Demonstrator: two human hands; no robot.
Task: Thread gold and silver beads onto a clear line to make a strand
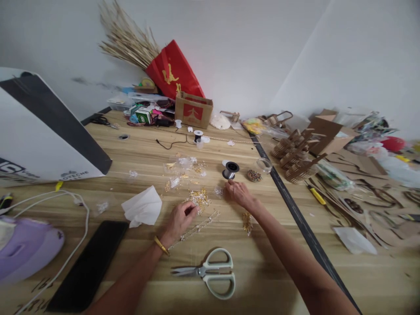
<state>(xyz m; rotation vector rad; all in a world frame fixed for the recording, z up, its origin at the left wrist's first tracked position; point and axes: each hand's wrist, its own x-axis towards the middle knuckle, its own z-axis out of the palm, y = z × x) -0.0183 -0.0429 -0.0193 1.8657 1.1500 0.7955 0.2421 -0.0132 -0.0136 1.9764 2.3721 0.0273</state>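
Note:
My left hand (184, 215), with a gold bangle at the wrist, is closed in a pinch beside a pile of gold and clear beads (201, 198); what its fingers hold is too small to make out. A beaded chain (198, 226) lies just right of that wrist. My right hand (238, 192) has its fingers pressed together just below a black spool of silvery wire (231, 169); anything in them is hidden. Gold pieces (247, 222) lie under my right forearm. Nearest to me are scissors (210, 272) with pale green handles, slightly apart.
A white paper (142, 206) and a black phone-like slab (90, 264) lie at the left. Dark beads (254, 176) sit beside a clear round container (264, 165). Woven baskets (297, 157) stand at the right. A red bag (175, 72) leans against the wall.

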